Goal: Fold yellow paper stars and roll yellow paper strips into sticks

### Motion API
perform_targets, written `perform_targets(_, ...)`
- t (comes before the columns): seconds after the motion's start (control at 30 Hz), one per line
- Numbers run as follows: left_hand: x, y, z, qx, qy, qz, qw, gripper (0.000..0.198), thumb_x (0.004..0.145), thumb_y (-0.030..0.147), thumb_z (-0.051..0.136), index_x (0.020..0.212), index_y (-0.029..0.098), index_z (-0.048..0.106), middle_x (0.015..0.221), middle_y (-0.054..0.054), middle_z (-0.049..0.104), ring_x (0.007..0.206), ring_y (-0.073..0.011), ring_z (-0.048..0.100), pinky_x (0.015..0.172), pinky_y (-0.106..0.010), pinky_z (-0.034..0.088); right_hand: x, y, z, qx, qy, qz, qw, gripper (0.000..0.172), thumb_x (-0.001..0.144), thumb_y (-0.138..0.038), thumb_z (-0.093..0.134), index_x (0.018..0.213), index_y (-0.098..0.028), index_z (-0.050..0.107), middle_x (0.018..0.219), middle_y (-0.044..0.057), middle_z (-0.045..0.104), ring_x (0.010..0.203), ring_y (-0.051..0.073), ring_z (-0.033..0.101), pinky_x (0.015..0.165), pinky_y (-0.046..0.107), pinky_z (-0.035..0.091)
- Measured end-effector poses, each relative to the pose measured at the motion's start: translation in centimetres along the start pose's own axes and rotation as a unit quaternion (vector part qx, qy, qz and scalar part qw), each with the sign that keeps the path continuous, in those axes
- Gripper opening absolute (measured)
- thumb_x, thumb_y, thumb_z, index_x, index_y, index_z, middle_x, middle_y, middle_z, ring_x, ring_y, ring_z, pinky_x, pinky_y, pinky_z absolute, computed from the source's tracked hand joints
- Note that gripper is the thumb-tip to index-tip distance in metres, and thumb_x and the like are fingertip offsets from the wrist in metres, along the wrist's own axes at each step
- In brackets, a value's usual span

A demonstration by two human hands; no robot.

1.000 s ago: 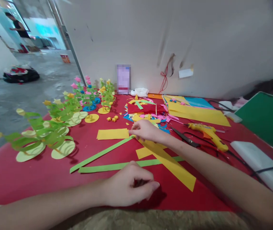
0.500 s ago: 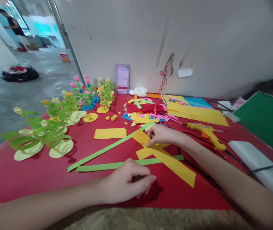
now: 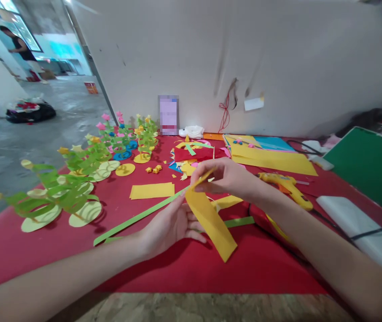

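Note:
My right hand [image 3: 227,179] pinches the top end of a long yellow paper strip [image 3: 211,221] and holds it up off the red cloth [image 3: 43,250]. The strip hangs down and forward. My left hand [image 3: 171,223] is open, palm up, with its fingers touching the strip's left edge from behind. A long green paper strip [image 3: 137,217] lies on the cloth under my left hand, and a second green strip [image 3: 239,221] shows to the right of the yellow one.
Green paper plants on pale discs [image 3: 57,197] stand along the left. A yellow rectangle [image 3: 151,190], paper scraps [image 3: 194,156], yellow sheets [image 3: 271,158], a yellow glue gun [image 3: 286,188] with cord, a green board [image 3: 372,165] and white roll [image 3: 358,228] lie around. A person [image 3: 16,44] stands far left.
My right hand has lifted the yellow strip off the cloth. My left hand has opened from a loose fist and risen to meet the strip.

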State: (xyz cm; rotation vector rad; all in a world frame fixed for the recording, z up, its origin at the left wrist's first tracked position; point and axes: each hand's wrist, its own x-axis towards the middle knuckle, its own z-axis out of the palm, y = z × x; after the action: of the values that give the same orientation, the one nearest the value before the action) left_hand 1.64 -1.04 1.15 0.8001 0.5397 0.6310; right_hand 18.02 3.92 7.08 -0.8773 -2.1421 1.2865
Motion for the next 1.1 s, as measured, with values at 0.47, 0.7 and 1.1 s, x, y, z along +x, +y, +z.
perform_targets(0.47,-1.0,1.3,0.4,0.08,0.13,0.087,0.985,0.003,0.071,0.016,0.065,0.073,0.017,0.067,0.07,0.002,0.067,0.059,-0.0066,0.059,0.057,-0.015,0.049,-2.5,-1.1,1.2,-0.067,0.129,-0.068,0.987,0.023,0.08,-0.011,0.044,0.094,-0.019,0.06,0.105,0.004,0.054,0.093,0.014,0.051,0.072,0.025,0.042)
perform_targets(0.7,-1.4,2.1,1.4,0.088,0.23,0.176,0.953,0.003,0.067,0.016,0.069,0.069,0.016,0.067,0.068,0.002,0.067,0.063,-0.0081,0.06,0.06,-0.015,0.05,-4.9,-1.9,3.3,-0.12,0.168,0.059,0.977,0.019,0.068,-0.031,0.064,0.08,-0.019,0.056,0.08,-0.001,0.058,0.068,0.011,0.051,0.057,0.022,0.041)
perform_targets(1.1,-3.2,4.8,1.9,0.283,0.226,0.181,0.914,0.013,0.062,0.019,0.072,0.07,0.025,0.065,0.063,0.006,0.064,0.055,-0.007,0.055,0.047,-0.011,0.041,-6.2,-3.5,1.5,-0.17,0.217,0.069,0.959,0.011,0.073,-0.032,0.059,0.07,-0.022,0.063,0.064,-0.001,0.062,0.055,0.012,0.053,0.047,0.021,0.041)
